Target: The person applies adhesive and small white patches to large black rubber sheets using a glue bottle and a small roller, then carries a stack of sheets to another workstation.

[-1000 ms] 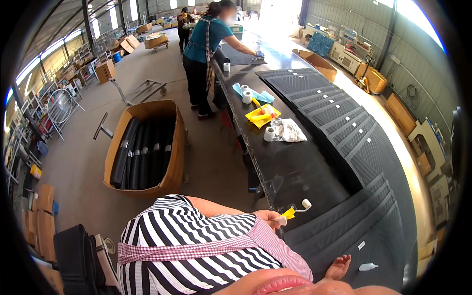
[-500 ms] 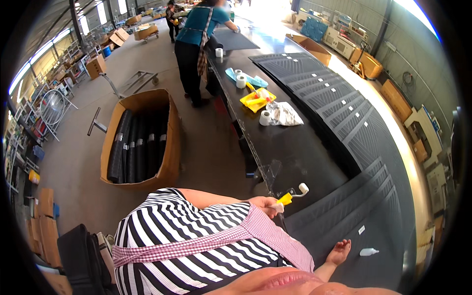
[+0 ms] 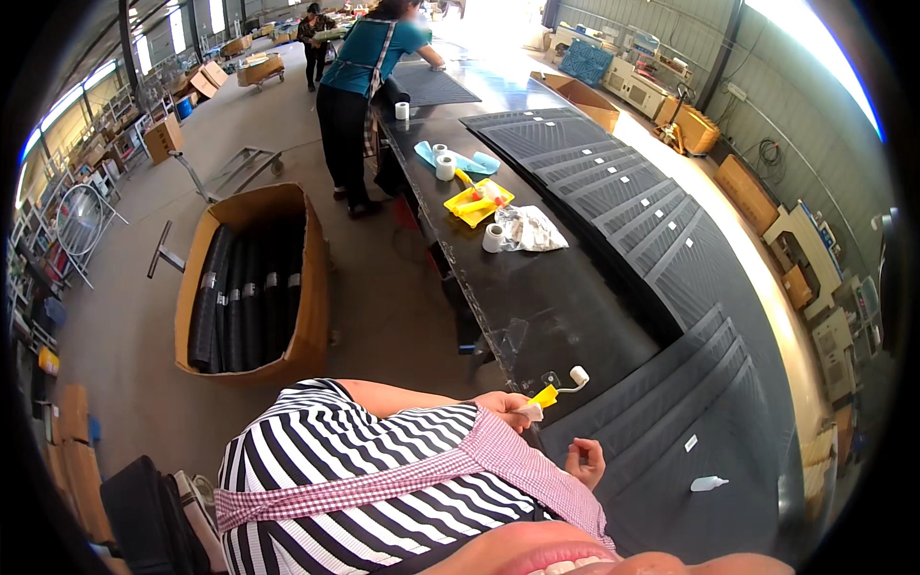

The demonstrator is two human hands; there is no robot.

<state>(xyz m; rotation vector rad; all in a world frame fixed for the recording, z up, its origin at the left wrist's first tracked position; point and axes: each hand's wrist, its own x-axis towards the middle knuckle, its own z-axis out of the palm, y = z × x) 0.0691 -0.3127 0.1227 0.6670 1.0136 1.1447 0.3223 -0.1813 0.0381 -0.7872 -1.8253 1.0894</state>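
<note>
Yellow-handled roller (image 3: 554, 390) gripped in the left hand (image 3: 500, 407), poised over the black table (image 3: 537, 307); right hand (image 3: 585, 462) loosely curled, empty, by the mats (image 3: 690, 422); rolling likely needs lowering onto a mat.

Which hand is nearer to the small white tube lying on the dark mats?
Right. The right hand is empty, left of the white tube; the left hand is farther, holding the yellow-handled roller.

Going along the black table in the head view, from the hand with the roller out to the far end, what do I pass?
Left hand holding the small yellow-handled roller → white tape roll beside the crumpled clear plastic bag → yellow tray of tools → second white tape roll → person in a teal shirt leaning over the table.
</note>
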